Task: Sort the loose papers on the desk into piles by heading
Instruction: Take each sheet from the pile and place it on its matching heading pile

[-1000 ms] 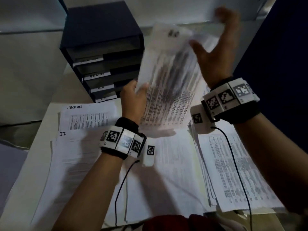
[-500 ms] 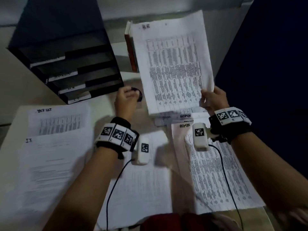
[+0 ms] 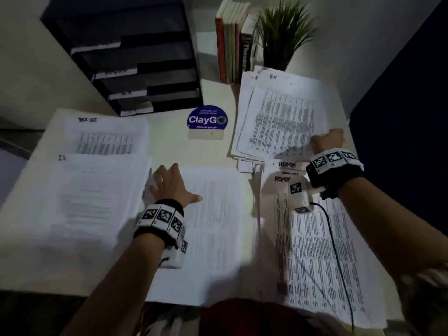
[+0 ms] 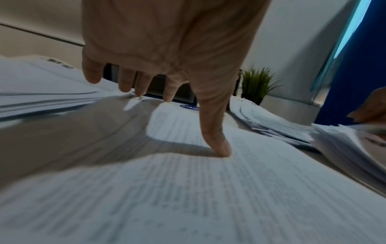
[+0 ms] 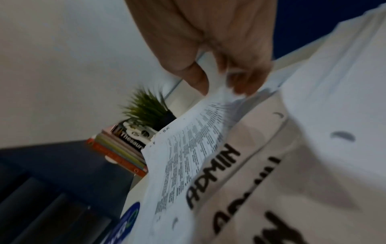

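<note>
My right hand (image 3: 327,139) pinches the near right corner of a printed table sheet (image 3: 283,117) lying on top of the far right pile; in the right wrist view thumb and fingers (image 5: 196,77) hold that corner (image 5: 219,92). Its heading is too blurred to read. Just nearer lies the ADMIN pile (image 3: 315,251), with its heading (image 5: 211,175) also in the right wrist view. My left hand (image 3: 169,184) rests spread on the top left corner of the centre sheet (image 3: 215,229), thumb tip (image 4: 222,151) on the paper. Left of it sit the IT pile (image 3: 84,202) and the TASK LIST pile (image 3: 109,134).
A black drawer organiser (image 3: 135,69) stands at the back left, with upright books (image 3: 232,44) and a potted plant (image 3: 283,32) at the back. A blue ClayGo sticker (image 3: 207,120) lies on the desk between the piles. A dark blue partition (image 3: 412,81) borders the right side.
Both hands held the table sheet up a second ago. The left hand let go and dropped onto the centre sheet; the right hand laid the sheet on the far right pile.
</note>
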{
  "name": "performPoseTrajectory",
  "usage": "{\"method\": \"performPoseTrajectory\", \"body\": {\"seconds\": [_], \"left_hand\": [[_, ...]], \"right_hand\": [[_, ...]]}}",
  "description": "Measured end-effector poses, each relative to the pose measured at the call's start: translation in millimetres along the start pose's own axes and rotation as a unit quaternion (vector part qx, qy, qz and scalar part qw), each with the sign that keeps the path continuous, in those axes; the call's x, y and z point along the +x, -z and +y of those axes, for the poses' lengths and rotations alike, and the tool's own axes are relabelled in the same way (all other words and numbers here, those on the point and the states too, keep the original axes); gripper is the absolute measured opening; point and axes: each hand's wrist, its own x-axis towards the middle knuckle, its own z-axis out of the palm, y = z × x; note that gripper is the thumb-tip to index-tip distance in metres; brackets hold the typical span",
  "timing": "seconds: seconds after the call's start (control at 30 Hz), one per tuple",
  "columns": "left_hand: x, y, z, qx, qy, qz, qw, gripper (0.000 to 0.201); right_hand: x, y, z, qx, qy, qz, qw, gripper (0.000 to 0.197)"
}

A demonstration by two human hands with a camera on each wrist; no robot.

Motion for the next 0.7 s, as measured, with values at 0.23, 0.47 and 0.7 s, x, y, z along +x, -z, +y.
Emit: {"method": "performPoseTrajectory", "body": {"seconds": [0.23, 0.47, 0.7], "left_hand": [[5, 10, -40, -0.049, 0.040, 0.011, 0.998, 0.119], [9, 18, -55, -0.071, 0.015, 0.013, 0.997, 0.106], [25, 22, -71, -0.160, -0.046, -0.011, 0.986, 0.091]], "right_hand": [[-88, -41, -19, -0.036, 0.304, -0.075, 0.949, 0.047], [-177, -119, -9, -0.275, 0.376, -0.263, 0.845, 0.066], [-185, -156, -31, -0.393, 0.354, -0.257, 0.809, 0.103]]}}
